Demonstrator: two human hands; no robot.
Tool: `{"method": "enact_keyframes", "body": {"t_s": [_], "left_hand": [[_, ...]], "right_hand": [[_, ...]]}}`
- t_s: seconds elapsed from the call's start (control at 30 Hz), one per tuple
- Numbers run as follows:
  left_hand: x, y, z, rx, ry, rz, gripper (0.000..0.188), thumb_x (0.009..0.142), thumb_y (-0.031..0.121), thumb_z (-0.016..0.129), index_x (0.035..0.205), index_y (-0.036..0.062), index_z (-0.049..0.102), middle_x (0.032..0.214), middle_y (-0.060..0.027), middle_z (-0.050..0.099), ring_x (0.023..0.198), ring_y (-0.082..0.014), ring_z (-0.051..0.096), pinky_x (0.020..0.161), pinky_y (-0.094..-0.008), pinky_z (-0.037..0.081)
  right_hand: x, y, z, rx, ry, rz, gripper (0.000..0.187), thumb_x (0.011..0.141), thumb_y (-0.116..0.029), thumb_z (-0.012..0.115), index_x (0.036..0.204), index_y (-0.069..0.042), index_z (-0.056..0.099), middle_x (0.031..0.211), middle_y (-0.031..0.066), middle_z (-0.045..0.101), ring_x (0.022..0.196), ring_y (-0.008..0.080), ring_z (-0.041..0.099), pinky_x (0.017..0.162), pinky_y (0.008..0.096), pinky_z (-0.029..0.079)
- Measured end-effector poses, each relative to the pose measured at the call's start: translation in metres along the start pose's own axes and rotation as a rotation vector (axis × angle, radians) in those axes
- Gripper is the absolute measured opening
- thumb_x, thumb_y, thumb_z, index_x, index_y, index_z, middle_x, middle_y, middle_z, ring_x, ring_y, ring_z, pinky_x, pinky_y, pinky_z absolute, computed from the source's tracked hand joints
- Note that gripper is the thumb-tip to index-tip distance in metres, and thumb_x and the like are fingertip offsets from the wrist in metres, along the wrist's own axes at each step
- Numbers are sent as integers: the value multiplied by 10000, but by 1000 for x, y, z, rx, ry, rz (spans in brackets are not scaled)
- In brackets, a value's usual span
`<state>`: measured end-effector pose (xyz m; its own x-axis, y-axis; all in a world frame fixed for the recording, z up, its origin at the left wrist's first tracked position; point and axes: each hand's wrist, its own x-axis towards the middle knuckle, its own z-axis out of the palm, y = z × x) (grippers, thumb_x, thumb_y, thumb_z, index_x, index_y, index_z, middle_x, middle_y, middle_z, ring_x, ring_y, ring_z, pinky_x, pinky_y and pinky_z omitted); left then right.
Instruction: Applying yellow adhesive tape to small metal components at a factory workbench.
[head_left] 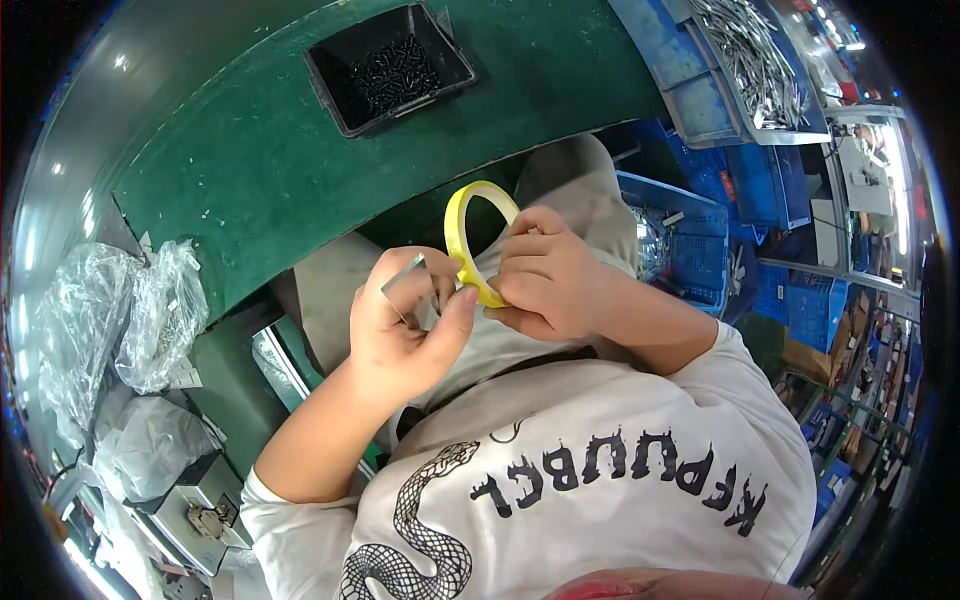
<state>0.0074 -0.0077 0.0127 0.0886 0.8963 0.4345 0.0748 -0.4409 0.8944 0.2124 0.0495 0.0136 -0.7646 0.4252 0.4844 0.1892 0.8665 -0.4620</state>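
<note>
A roll of yellow tape point(455, 225) is gripped at its right side by my right hand point(550, 275), whose fingers are curled closed round the rim. Close beside it, my left hand point(400, 325) is closed on a small, thin, shiny metal piece point(405, 280). The left thumb and fingertips meet the lower left edge of the roll, near the tape's end. Both hands are above my lap, just off the near edge of the green table point(250, 190). My fingers partly cover the metal piece, so its full shape is hidden.
A black tray point(327, 88) of small black parts stands on the table. At the upper right, a blue bin point(690, 95) holds many thin metal pieces. A lower blue crate point(700, 275) is at my right. Clear plastic bags point(160, 320) lie at the left.
</note>
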Motion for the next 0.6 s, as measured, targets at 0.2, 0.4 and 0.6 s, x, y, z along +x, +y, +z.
{"method": "enact_keyframes", "body": {"t_s": [0.2, 0.4, 0.6], "left_hand": [[3, 2, -2, 47, -72, -34, 241, 807, -95, 666, 999, -5, 552, 949, -95, 615, 665, -114, 561, 618, -258, 463], [8, 6, -3, 97, -111, -127, 261, 843, -62, 641, 1072, 6, 534, 732, -31, 615, 672, -95, 558, 653, -253, 466], [8, 7, -4, 169, -129, -106, 262, 852, -42, 643, 1083, 10, 529, 758, -66, 663, 673, -125, 594, 664, -262, 478]], "right_hand": [[-2, 3, -2, -45, -33, -31, 258, 704, -220, 776, 835, -127, 575, 717, -9, 583, 669, 192, 576, 779, 388, 395], [-4, 4, -2, -4, -33, -13, 234, 673, -154, 778, 789, -94, 583, 686, 18, 540, 644, 207, 555, 760, 384, 396], [-6, 6, 0, -8, -1, -21, 235, 681, -165, 782, 805, -95, 595, 703, 20, 549, 666, 209, 563, 763, 393, 406]]}}
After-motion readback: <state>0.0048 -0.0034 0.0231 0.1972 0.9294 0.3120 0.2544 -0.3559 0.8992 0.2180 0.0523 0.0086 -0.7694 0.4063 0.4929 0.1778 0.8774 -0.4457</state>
